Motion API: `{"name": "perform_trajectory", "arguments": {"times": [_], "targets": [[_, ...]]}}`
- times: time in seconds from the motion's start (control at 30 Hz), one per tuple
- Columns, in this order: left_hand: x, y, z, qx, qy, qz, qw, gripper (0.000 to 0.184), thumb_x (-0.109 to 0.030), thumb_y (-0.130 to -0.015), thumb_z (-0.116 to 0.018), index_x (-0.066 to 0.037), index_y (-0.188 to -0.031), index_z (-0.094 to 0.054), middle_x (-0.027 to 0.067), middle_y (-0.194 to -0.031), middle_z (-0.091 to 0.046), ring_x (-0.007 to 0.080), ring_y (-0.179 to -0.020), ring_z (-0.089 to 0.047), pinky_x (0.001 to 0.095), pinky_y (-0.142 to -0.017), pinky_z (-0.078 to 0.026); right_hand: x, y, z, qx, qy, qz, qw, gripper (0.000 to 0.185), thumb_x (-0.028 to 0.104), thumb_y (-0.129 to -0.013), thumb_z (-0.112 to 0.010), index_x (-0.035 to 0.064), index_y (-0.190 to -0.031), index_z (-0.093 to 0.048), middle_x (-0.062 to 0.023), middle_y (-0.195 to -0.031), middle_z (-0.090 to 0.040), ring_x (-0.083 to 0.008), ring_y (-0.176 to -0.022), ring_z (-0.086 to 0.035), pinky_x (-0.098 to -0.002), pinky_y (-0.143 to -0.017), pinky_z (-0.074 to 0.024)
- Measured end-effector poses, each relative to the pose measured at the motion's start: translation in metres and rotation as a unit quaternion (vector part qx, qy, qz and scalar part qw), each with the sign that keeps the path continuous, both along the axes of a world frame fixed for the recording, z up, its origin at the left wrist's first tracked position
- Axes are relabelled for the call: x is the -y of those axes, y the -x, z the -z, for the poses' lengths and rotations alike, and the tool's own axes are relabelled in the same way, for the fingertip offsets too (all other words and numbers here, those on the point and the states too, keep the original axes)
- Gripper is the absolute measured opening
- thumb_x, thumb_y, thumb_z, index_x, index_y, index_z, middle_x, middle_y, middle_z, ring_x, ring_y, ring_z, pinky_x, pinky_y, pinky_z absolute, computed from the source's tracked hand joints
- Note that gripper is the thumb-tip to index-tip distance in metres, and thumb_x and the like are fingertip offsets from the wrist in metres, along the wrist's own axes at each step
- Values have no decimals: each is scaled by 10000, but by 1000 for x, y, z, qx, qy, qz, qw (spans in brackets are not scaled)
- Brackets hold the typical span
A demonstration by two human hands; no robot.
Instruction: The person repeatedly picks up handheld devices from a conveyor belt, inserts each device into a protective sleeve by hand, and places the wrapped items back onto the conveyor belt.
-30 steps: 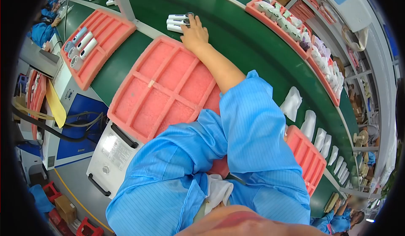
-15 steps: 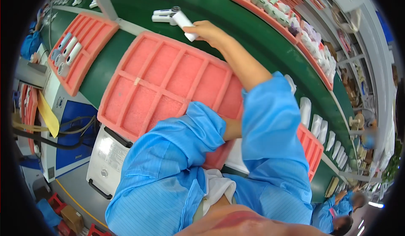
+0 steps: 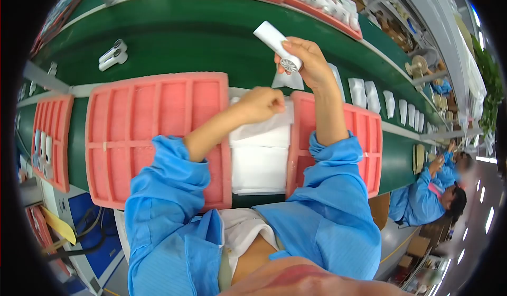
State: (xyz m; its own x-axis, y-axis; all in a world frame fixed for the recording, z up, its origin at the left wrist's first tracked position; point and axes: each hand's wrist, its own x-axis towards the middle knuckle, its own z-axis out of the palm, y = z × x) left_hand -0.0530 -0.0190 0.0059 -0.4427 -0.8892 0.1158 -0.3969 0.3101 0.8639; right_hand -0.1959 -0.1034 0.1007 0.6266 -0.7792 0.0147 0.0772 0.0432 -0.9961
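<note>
My right hand (image 3: 312, 61) is closed around a white handheld fan (image 3: 272, 37). The fan's round grille faces me, and its handle points up and to the left. Over a stack of thin white bags (image 3: 260, 169), my left hand (image 3: 263, 104) is closed in a pinch at the upper end of the top bag (image 3: 264, 127), whose near edge lies askew. Its fingertips are partly hidden. Two more white fans (image 3: 113, 55) lie together on the green bench at the left.
Pink foam trays flank the stack: a large left tray (image 3: 158, 144) and a right tray (image 3: 376, 153). A far-left tray (image 3: 67, 142) holds several fans. Wrapped white packages (image 3: 358, 92) line the bench at right. Filled trays (image 3: 322, 11) stand behind; co-workers (image 3: 422, 198) sit at right.
My right hand has carried the fan rightward from beside the other fans and turned it. My left hand, hidden before, now shows over the white bags. The view has swung right.
</note>
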Motion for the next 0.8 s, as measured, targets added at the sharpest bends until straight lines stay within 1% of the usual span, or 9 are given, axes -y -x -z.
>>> {"name": "perform_trajectory", "arguments": {"times": [0.03, 0.1, 0.17, 0.23, 0.33, 0.43, 0.53, 0.77, 0.8], "targets": [[-1, -4, -14, -38, -28, -18, 999, 116, -158, -830, -662, -47, -858, -647, 131, -865, -684, 272, -788, -654, 368, -671, -497, 0, 11, 1, 20, 2, 11, 1000, 336, 270, -911, -612, -36, -1050, -613, -98, -754, -660, -145, -562, -621, -243, -493, -472], [3, -11, -29, -63, -1, -64, 996, 115, -148, -836, -664, -39, -864, -642, 124, -857, -675, 252, -755, -647, 345, -652, -493, 4, 31, 3, 64, 10, 29, 997, 329, 261, -897, -635, -37, -1039, -637, -111, -736, -660, -145, -543, -612, -246, -476, -458], [4, -18, -42, -76, 49, -115, 989, 103, -114, -838, -660, -21, -868, -628, 108, -830, -642, 215, -662, -617, 314, -606, -477, -2, 51, -5, 42, 33, 66, 996, 336, 253, -879, -646, -56, -1012, -649, -106, -731, -658, -137, -530, -601, -232, -442, -434], [4, -23, -54, -77, 112, -193, 972, 79, -93, -836, -655, -25, -864, -626, 88, -806, -612, 190, -606, -591, 298, -573, -458, -12, 61, -19, 6, 40, 84, 996, 356, 251, -870, -650, -42, -1073, -654, -101, -741, -654, -135, -544, -612, -219, -451, -433], [-3, -25, -74, 0, 202, -263, 943, 55, -84, -836, -652, -40, -858, -628, 69, -802, -596, 171, -580, -573, 292, -554, -447, -24, 58, -23, -76, 122, 90, 986, 368, 216, -871, -616, -27, -1145, -649, -110, -804, -665, -123, -581, -602, -235, -505, -457], [-7, -21, -80, -3, 255, -295, 921, 33, -42, -851, -641, -18, -855, -619, 43, -799, -561, 123, -559, -439, 262, -522, -360, -32, 45, -23, -120, 125, 74, 982, 392, 206, -846, -642, 18, -1190, -648, -108, -867, -671, -124, -636, -614, -238, -568, -469], [-8, -22, -82, 46, 299, -316, 899, 48, -102, -843, -657, -62, -846, -632, 45, -812, -597, 171, -588, -567, 289, -544, -436, -33, 41, -22, -119, 109, 75, 984, 401, 203, -837, -662, 57, -1210, -644, -112, -887, -677, -130, -640, -622, -246, -610, -492], [-11, -23, -87, 7, 314, -320, 894, 47, -90, -834, -666, -56, -848, -636, 49, -829, -591, 198, -630, -576, 307, -561, -453, -38, 32, -17, -167, 145, 75, 972, 387, 175, -847, -627, 70, -1219, -636, -105, -815, -673, -141, -648, -612, -265, -613, -483], [-10, -20, -83, -8, 337, -295, 894, 51, -83, -828, -672, -53, -849, -636, 52, -830, -589, 204, -636, -577, 308, -561, -456, -36, 28, -11, -162, 213, 68, 961, 363, 160, -839, -616, 59, -1187, -639, -105, -794, -665, -142, -647, -605, -270, -606, -474]]}}
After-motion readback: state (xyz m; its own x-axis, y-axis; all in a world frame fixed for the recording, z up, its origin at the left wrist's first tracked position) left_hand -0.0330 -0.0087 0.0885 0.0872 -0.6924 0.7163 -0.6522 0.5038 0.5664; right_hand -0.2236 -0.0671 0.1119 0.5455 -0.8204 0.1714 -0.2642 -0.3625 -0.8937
